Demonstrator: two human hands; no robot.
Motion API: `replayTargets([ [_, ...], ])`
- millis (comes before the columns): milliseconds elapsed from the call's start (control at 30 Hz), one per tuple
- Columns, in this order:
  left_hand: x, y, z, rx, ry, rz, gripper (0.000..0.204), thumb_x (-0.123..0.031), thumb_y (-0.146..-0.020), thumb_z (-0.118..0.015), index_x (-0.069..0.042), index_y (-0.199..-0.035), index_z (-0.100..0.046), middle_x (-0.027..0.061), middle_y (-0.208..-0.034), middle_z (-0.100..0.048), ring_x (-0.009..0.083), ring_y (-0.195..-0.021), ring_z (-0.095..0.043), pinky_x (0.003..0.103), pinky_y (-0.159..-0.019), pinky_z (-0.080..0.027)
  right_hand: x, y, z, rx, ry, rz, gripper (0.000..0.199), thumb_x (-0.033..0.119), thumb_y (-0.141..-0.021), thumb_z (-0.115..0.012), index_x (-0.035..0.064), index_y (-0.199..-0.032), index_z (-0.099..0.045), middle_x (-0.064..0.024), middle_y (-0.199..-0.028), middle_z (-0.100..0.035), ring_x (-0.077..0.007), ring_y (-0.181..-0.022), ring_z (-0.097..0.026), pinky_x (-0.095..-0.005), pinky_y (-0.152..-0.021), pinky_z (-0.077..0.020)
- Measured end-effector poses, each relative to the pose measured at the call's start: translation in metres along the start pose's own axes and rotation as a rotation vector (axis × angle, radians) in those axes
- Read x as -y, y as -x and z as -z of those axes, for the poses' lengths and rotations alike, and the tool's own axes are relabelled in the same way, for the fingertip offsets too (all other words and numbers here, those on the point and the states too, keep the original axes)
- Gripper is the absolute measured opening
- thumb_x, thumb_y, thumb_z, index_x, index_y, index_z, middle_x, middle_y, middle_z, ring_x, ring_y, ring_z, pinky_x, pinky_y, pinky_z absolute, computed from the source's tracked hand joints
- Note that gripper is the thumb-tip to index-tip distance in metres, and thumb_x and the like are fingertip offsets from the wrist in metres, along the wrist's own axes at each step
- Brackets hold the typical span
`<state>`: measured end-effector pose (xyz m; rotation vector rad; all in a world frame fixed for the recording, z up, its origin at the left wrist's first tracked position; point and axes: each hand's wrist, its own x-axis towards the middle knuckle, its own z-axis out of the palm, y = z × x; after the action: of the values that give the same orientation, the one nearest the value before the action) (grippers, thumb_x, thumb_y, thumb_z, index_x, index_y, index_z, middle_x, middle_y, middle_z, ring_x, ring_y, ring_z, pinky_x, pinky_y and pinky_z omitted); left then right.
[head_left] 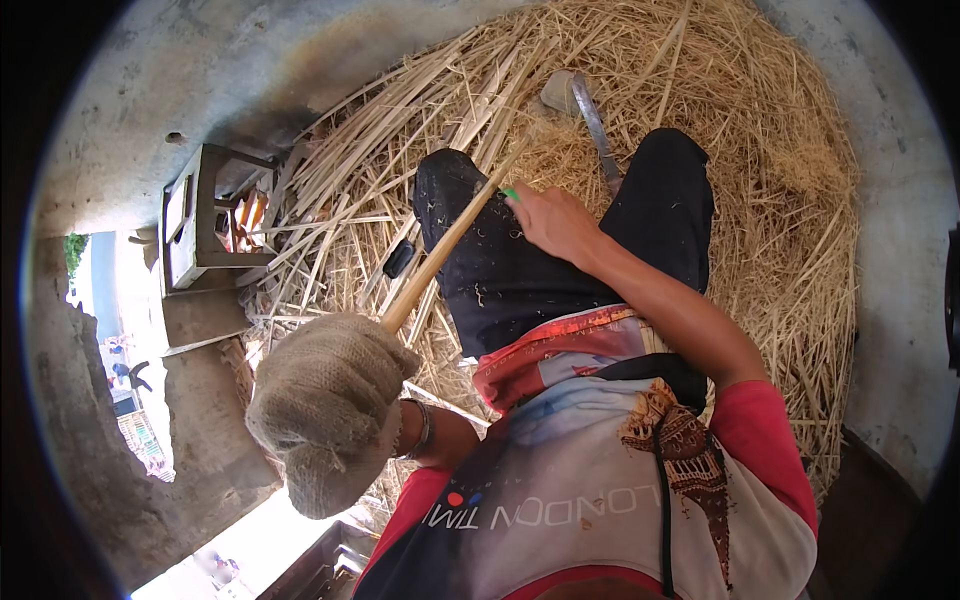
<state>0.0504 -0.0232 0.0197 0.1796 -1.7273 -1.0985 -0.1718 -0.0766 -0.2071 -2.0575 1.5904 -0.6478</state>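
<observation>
My left hand, in a thick grey-brown knitted glove, is closed round the lower end of a long pale wooden or bamboo strip. The strip slants up and away across my left knee. My bare right hand rests over my lap with its fingers curled, a bit of green at one fingertip close beside the strip. Whether those fingers hold anything is hidden. A curved metal blade stands between my knees, its lower end partly hidden by my right leg. Just beyond it lies a flat grey stone-like piece.
Straw-like shavings and long split strips cover the floor around my legs. A small dark object lies left of my knee. A worn wooden frame stands at the left, near a wall opening. Grey walls curve round.
</observation>
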Motion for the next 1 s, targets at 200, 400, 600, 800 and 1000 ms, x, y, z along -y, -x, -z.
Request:
replayTargets([
  [200, 0.010, -0.009, -0.030, -0.438, 0.041, 0.005, 0.022, -0.015, -0.078, -0.060, -0.004, -0.063, -0.048, 0.0107, -0.048, -0.045, 0.0246, -0.037, -0.045, 0.041, -0.040, -0.047, -0.022, -0.027, -0.016, -0.027, 0.234, -0.064, 0.016, 0.012, -0.091, -0.051, -0.0026, -0.097, -0.057, -0.0244, -0.071, -0.067, -0.0409, -0.066, -0.070, -0.0519, -0.058, -0.0553],
  [400, -0.006, -0.002, -0.027, -0.414, -0.301, -0.028, 0.028, -0.021, -0.087, -0.049, -0.007, -0.064, -0.043, 0.0091, -0.046, -0.040, 0.0198, -0.034, -0.039, 0.039, -0.036, -0.044, -0.162, -0.017, -0.026, 0.163, 0.120, -0.713, 0.034, 0.022, -0.099, -0.049, -0.0035, -0.116, -0.065, -0.0172, -0.083, -0.071, -0.0334, -0.084, -0.072, -0.0493, -0.069, -0.0577],
  [600, -0.018, 0.006, -0.016, -0.630, -0.165, -0.031, 0.026, -0.023, -0.090, -0.044, -0.009, -0.068, -0.040, 0.0069, -0.044, -0.035, 0.0162, -0.034, -0.027, 0.037, -0.033, -0.038, -0.033, -0.030, 0.014, 0.016, -0.143, -0.266, 0.031, 0.027, -0.100, -0.050, -0.0010, -0.107, -0.062, -0.0269, -0.082, -0.067, -0.0450, -0.075, -0.066, -0.0541, -0.070, -0.0527],
  [800, -0.018, 0.003, -0.026, -0.577, -0.292, 0.018, 0.027, -0.024, -0.088, -0.049, -0.009, -0.066, -0.041, 0.0077, -0.044, -0.037, 0.0190, -0.032, -0.034, 0.037, -0.034, -0.041, 0.043, 0.009, 0.013, -0.026, -0.321, -0.013, 0.027, 0.025, -0.099, -0.055, -0.0013, -0.099, -0.060, -0.0272, -0.066, -0.060, -0.0469, -0.063, -0.061, -0.0527, -0.060, -0.0467],
  [1000, -0.019, 0.005, -0.025, -0.500, -0.149, 0.011, 0.031, -0.026, -0.088, -0.051, -0.009, -0.064, -0.042, 0.0085, -0.043, -0.038, 0.0199, -0.032, -0.036, 0.038, -0.034, -0.041, 0.019, 0.004, -0.012, -0.040, -0.180, -0.038, 0.027, 0.026, -0.099, -0.056, -0.0004, -0.099, -0.060, -0.0271, -0.067, -0.061, -0.0472, -0.065, -0.061, -0.0534, -0.060, -0.0480],
])
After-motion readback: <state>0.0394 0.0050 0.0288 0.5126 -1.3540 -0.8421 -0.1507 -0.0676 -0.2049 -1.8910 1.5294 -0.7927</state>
